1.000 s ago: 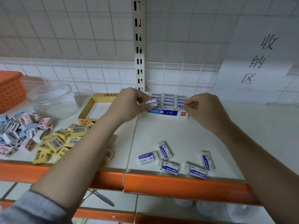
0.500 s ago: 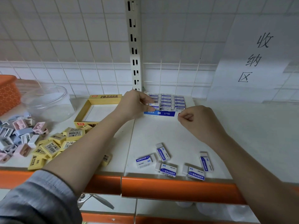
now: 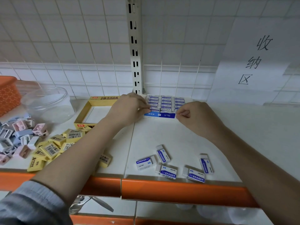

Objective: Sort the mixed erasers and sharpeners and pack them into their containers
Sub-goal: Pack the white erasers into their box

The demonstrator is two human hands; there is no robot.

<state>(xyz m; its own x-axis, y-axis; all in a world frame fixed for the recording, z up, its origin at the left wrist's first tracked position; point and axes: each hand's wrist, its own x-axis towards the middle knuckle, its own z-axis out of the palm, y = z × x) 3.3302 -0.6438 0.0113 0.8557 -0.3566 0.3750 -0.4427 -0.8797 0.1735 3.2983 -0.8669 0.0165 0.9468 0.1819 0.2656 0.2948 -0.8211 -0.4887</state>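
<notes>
A blue eraser box (image 3: 159, 115) stands at the back of the shelf with rows of blue-and-white erasers (image 3: 165, 103) in it. My left hand (image 3: 128, 109) pinches one blue-and-white eraser (image 3: 154, 109) at the box's front-left row. My right hand (image 3: 194, 117) is curled, its knuckles against the box's right front corner, with nothing seen in it. Several loose blue-and-white erasers (image 3: 167, 172) lie near the front edge. An open yellow box (image 3: 99, 99) sits left of the blue one. Yellow erasers (image 3: 50, 149) and pastel sharpeners (image 3: 19, 137) are piled at the left.
A clear plastic jar (image 3: 47, 104) and an orange basket (image 3: 8, 93) stand at the back left. The shelf's orange front rail (image 3: 178, 189) runs below the loose erasers. A slotted white upright (image 3: 134, 46) rises behind the boxes, and a paper sign (image 3: 256, 62) hangs at right.
My left hand has lowered the eraser it held into the blue box's front-left row. My right hand dipped away from the box, then came back to its right front corner.
</notes>
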